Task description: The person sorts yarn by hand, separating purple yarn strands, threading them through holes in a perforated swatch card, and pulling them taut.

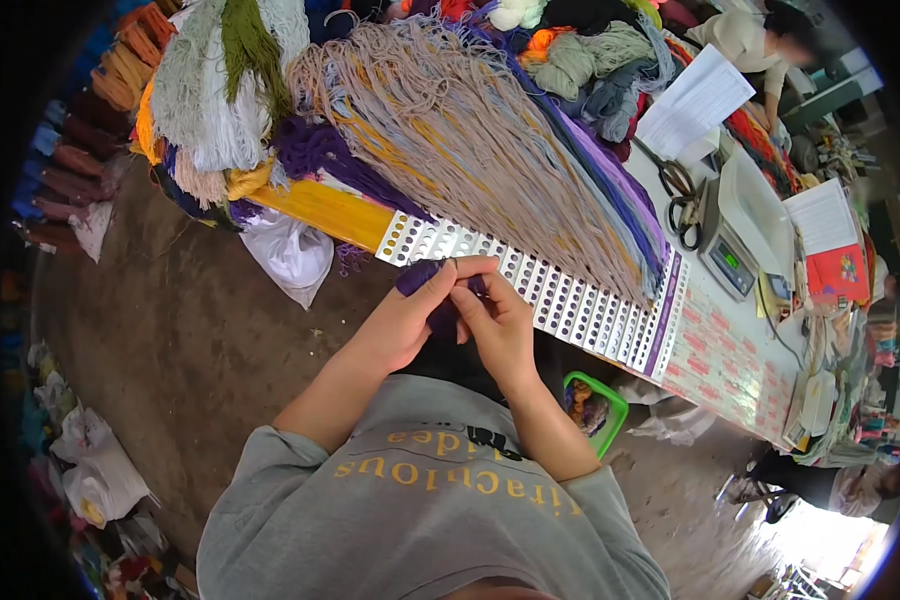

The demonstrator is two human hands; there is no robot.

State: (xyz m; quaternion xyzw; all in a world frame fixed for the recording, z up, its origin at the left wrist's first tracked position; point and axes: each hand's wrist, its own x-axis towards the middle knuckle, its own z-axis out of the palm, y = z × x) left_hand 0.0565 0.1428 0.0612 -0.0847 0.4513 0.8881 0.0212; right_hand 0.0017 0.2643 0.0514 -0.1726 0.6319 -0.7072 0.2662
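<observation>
Close together in front of my chest, my left hand (410, 315) and my right hand (500, 325) both pinch a small bundle of dark purple yarn (420, 277). Part of the bundle hangs below my fingers, and part is hidden behind them. Just beyond my hands lies a row of white strips with punched holes (560, 298) along the table edge. Long strands of beige, grey and mustard yarn (450, 130) spread over the table, their narrow ends resting by the strips. Purple and blue strands (610, 180) run beside them on the right.
Scissors (682, 205) and a digital scale (732, 255) sit on the table's right side, near printed papers (695, 100). Yarn skeins (200, 90) pile up at the left. A green basket (605, 410) stands on the floor by my right arm. Another person (755, 50) works across the table.
</observation>
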